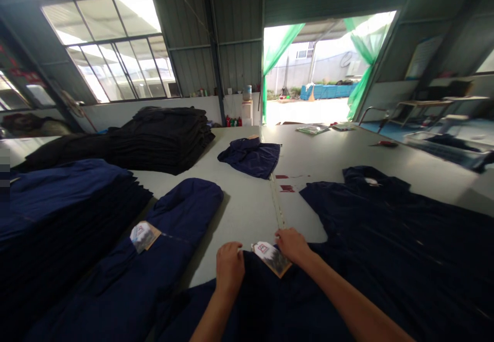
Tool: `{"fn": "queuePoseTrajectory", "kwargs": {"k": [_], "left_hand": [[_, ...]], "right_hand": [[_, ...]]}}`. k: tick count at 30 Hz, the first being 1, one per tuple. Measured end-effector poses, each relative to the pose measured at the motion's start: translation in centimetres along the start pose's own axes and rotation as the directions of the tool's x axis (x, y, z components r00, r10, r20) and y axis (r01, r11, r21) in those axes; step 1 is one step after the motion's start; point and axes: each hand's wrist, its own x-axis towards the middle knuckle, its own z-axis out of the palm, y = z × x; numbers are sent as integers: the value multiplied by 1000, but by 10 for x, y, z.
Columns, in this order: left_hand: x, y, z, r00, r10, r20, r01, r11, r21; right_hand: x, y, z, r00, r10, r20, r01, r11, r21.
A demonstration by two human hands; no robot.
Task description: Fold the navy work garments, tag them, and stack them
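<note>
A dark navy garment (266, 301) lies in front of me at the near side of the table. My left hand (230, 262) is closed on its upper edge, fingers curled in. To the right, my right hand (294, 245) pinches the same edge, its fingertips partly hidden. Between the two hands a paper hang tag (272, 258) with a white top and a small red logo rests on the cloth. Left of my hands lies a folded navy garment (193, 208) with a similar hang tag (144, 235). A spread navy garment (386, 228) with a collar lies at my right.
Stacks of blue garments (69, 192) and black garments (162, 138) stand at the left. A detached navy hood-like piece (250, 156) lies mid-table. Farther back on the pale table (309, 151) are plastic packets (313, 129) and a red-handled tool (387, 144).
</note>
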Motion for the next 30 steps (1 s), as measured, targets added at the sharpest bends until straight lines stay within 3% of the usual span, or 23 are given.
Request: {"fn": "queuePoseTrajectory", "kwargs": {"k": [3, 8, 13, 15, 18, 21, 24, 27, 30], "left_hand": [[39, 23, 15, 990, -127, 66, 131, 990, -47], [74, 21, 49, 945, -214, 249, 282, 917, -283], [70, 12, 54, 947, -140, 288, 293, 742, -603], [63, 10, 48, 959, -92, 269, 258, 678, -689], [55, 10, 39, 972, -28, 232, 194, 653, -732], [48, 12, 29, 985, 14, 174, 111, 720, -685], [35, 14, 19, 994, 43, 104, 26, 811, -584], [12, 9, 16, 989, 134, 65, -100, 921, -376], [-15, -4, 23, 962, 257, 95, -262, 964, 45]], "right_hand": [[17, -25, 9, 996, 41, 85, -42, 999, 15], [16, -33, 18, 997, -17, 71, 8, 992, 127], [0, -23, 23, 991, -18, 136, -35, 926, 377], [-5, -21, 26, 997, -8, 77, -31, 870, 492], [-9, -21, 27, 995, -60, -81, 96, 810, 578], [-10, -28, 22, 958, -155, -241, 270, 774, 573], [-14, -36, 17, 910, -247, -332, 376, 830, 412], [-25, -40, 24, 889, -377, -262, 435, 873, 219], [-44, -39, 47, 898, -430, -93, 438, 893, 103]]}}
